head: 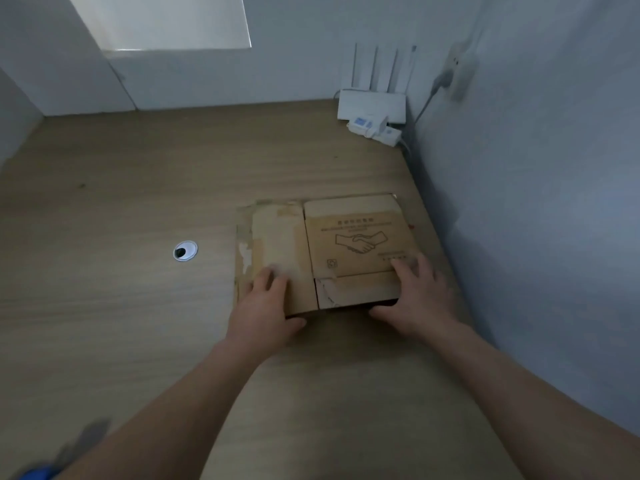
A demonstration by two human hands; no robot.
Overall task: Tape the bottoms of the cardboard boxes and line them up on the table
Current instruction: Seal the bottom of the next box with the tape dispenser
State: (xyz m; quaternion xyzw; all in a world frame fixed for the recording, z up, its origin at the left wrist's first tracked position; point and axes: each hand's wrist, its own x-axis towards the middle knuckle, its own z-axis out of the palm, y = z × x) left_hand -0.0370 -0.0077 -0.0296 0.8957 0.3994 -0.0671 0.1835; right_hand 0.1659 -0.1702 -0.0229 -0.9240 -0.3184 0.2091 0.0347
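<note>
**Both grips on the flat box, near edge pinched**

Looking down at a flattened cardboard box (356, 237) lying on the wooden table (121, 202), over on the right side and close to the right wall. Printed face up, with a handshake drawing (360, 242) on the right panel and some text above it, too blurry to read. Pretty beat up on the left panel: torn patches and old tape scraps (246, 252) down the left edge.

Got the left grip (266, 304) on the near left part of the box, fingers flat on top, thumb tucked along the near edge. Same deal with the right grip (419, 292) at the near right corner: fingers on top just below the print, thumb down at the near edge. Looks like both pinching that near edge, with a dark gap showing under it on the right half. Bare forearms reaching in from the bottom.

Elsewhere: a round cable hole (185, 251) with a metal ring, left of the box and well apart from it. Way back in the far right corner, a white router (372, 105) with upright antennas against the wall, and a white power strip (375, 128) just in front of it. Down in the bottom left corner, something blue (38, 474) next to a grey blurry shape, can't tell what either is.
</note>
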